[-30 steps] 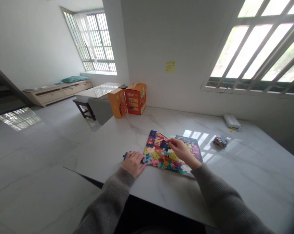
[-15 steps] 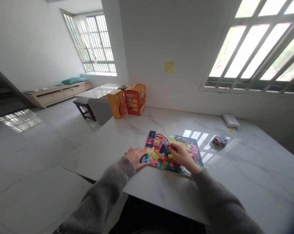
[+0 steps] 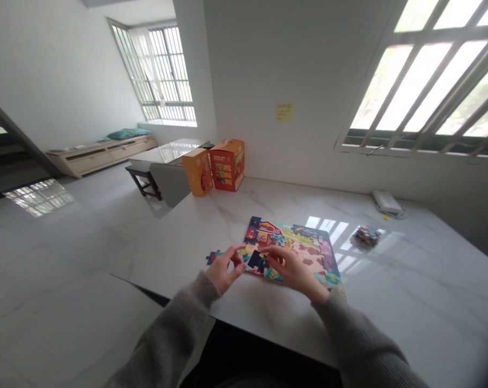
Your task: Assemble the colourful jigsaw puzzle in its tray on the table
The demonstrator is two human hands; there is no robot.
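A colourful jigsaw puzzle (image 3: pixel 308 253) with a red barn at its upper left lies on the white marbled table (image 3: pixel 264 318). My left hand (image 3: pixel 228 268) is at the puzzle's left edge, its thumb and fingers apart in a curve, with nothing visible between them. Over the lower left part of the puzzle is my right hand (image 3: pixel 286 267), its fingers bent together; whatever they hold, if anything, is hidden. Between the hands shows a dark patch (image 3: pixel 255 261). A loose puzzle piece (image 3: pixel 212 257) lies just left of my left hand.
A stack of puzzle pieces (image 3: pixel 367 235) sits right of the puzzle. Two boxes, one orange (image 3: pixel 197 172) and one red (image 3: pixel 228 165), stand at the table's back left. A white device with a cable (image 3: pixel 387 203) lies near the wall at the back right.
My right hand has moved left and closer to my left hand. My left hand has lifted from lying flat into a curved pose, uncovering the loose piece. The dark patch now shows further left.
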